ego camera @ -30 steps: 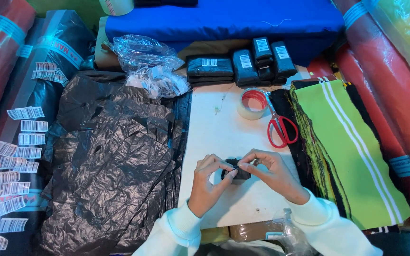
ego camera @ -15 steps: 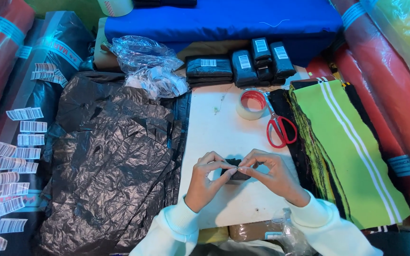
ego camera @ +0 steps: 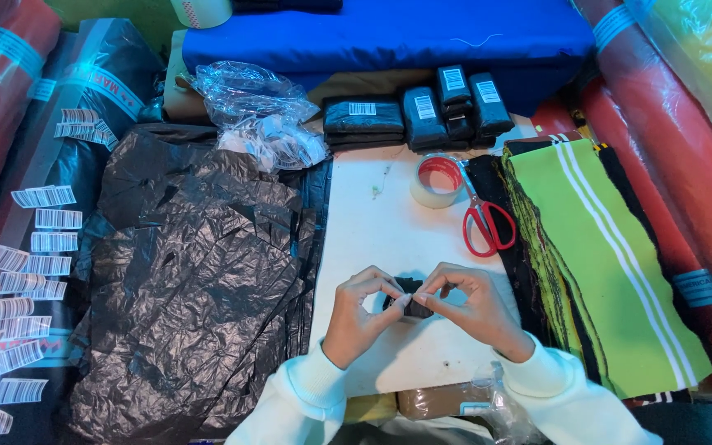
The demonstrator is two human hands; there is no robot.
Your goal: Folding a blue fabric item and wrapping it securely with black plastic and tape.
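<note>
Both of my hands meet over the white board near its front edge. My left hand and my right hand pinch a small black folded piece between their fingertips, holding it just above the board. Much of the piece is hidden by my fingers. Pale mint sleeves cover both wrists.
A tape roll and red scissors lie at the board's far right. Black packed bundles with labels stand behind. A crumpled black plastic sheet lies left, striped green fabric right, barcode stickers far left, a clear bag behind.
My fingers have kept working the small black piece, closing in tighter around it. The hands stay in the same spot on the board.
</note>
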